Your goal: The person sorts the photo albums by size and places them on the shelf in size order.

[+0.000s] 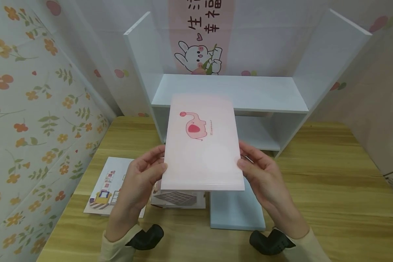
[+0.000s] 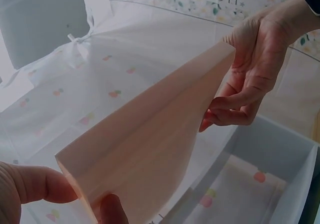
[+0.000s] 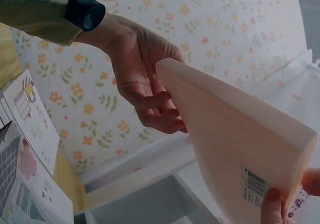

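Observation:
A pink notebook (image 1: 203, 163) with a printed elephant on its cover is held up in front of the white shelf. My left hand (image 1: 141, 178) grips its left edge, thumb on top and fingers underneath. At the right edge my right hand (image 1: 265, 180) holds it the same way. Seen from below in the right wrist view, the notebook (image 3: 240, 134) shows a barcode label on its back. Under the raised notebook, a light blue notebook (image 1: 237, 211) and a stack with a grid-patterned side (image 1: 177, 199) lie on the table, both partly hidden.
A white shelf (image 1: 229, 91) with tall side panels stands at the back of the wooden table (image 1: 330, 189). Left of my left hand lie white illustrated notebooks (image 1: 99, 196), partly covered by that hand. Patterned curtains (image 1: 36, 109) hang on the left and behind.

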`<state>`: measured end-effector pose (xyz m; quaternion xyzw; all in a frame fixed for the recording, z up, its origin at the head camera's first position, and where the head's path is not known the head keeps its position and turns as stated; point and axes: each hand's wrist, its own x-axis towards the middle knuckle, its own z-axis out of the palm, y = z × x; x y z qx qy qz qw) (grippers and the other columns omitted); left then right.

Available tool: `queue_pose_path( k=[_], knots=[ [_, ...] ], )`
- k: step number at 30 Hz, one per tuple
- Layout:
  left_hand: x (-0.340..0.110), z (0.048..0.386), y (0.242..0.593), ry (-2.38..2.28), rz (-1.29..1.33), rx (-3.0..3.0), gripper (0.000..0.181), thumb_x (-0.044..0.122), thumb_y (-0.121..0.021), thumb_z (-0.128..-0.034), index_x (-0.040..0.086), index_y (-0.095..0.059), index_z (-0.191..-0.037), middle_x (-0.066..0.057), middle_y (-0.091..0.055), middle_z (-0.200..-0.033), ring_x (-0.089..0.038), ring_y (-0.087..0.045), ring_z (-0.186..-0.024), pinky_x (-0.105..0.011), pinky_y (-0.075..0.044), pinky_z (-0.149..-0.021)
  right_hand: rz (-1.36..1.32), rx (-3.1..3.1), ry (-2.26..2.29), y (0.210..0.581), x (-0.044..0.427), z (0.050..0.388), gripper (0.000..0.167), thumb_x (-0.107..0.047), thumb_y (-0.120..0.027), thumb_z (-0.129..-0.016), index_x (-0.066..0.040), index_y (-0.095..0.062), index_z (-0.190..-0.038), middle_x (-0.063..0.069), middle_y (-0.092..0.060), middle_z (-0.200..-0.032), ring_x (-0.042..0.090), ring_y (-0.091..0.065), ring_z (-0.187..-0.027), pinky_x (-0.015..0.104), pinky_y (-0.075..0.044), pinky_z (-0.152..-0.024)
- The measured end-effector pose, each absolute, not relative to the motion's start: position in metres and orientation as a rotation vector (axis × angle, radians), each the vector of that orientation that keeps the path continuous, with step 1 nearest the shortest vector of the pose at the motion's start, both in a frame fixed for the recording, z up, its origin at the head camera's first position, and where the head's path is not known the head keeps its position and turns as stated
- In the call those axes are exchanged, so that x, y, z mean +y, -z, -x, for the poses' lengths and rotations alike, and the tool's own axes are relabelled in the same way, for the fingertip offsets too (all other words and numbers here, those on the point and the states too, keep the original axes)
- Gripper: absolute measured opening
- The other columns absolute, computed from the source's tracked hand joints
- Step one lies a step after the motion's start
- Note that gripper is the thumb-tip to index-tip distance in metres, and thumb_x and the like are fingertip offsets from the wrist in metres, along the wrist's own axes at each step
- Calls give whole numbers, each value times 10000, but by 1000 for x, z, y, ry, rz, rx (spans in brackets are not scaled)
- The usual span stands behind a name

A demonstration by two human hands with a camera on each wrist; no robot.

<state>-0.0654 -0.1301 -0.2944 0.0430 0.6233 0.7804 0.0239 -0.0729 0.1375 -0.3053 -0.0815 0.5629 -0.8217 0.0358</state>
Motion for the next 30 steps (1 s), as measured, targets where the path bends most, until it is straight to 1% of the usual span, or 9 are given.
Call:
queue_pose_path(
  k=[5,9,13,16,21,24,27,30],
  knots=[
    [-130,77,293,-2381,-122,1934,445,-30,-486,-881,-118,-411,-1310,-127,-512,-1161,-198,-538,-986,-241,-503,-813,209,1743,2518,304,135,82,388,40,-533,-907,-42,-546,-1286,104,-541,-1123,189,-531,-987,234,-499,-779],
    [-131,85,294,-2378,-111,1933,444,-29,-478,-890,-114,-403,-1320,-116,-507,-1171,-198,-516,-1011,-234,-501,-815,177,1765,2508,304,133,89,452,31,-537,-910,15,-460,-1355,98,-541,-1137,196,-512,-1010,232,-495,-793],
    [-131,92,293,-2386,-83,1911,452,-35,-469,-904,-106,-380,-1342,-118,-477,-1211,-202,-481,-1047,-225,-495,-825,138,1775,2492,303,130,97,499,29,-531,-914,65,-377,-1387,96,-521,-1153,199,-493,-1023,220,-486,-797],
    [-132,98,292,-2396,-56,1877,456,-32,-459,-915,-98,-363,-1356,-126,-450,-1243,-204,-467,-1059,-229,-495,-833,120,1762,2494,302,129,102,502,23,-530,-916,65,-370,-1389,94,-512,-1151,196,-494,-1022,219,-482,-799],
    [-132,109,292,-2439,-55,1805,450,-32,-428,-926,-113,-342,-1361,-144,-430,-1265,-191,-483,-1048,-227,-490,-838,85,1748,2523,301,124,111,495,6,-539,-919,49,-387,-1388,73,-520,-1132,195,-484,-1022,228,-474,-818],
    [-131,115,292,-2488,-54,1753,450,-39,-408,-930,-122,-327,-1364,-150,-421,-1276,-180,-496,-1047,-223,-481,-850,87,1758,2535,300,122,116,485,13,-529,-920,57,-390,-1383,59,-532,-1130,194,-483,-1031,236,-467,-822],
    [-130,122,293,-2535,-44,1696,464,-46,-394,-928,-119,-303,-1378,-150,-393,-1317,-189,-482,-1093,-228,-468,-867,109,1794,2524,299,120,121,477,12,-527,-921,61,-397,-1377,53,-543,-1151,185,-510,-1030,234,-472,-815],
    [-129,127,292,-2581,-35,1633,473,-41,-392,-933,-112,-287,-1389,-154,-350,-1378,-223,-444,-1171,-253,-441,-912,151,1823,2505,297,120,126,478,-7,-526,-927,59,-392,-1382,62,-532,-1196,178,-530,-1032,223,-480,-791]
  ],
)
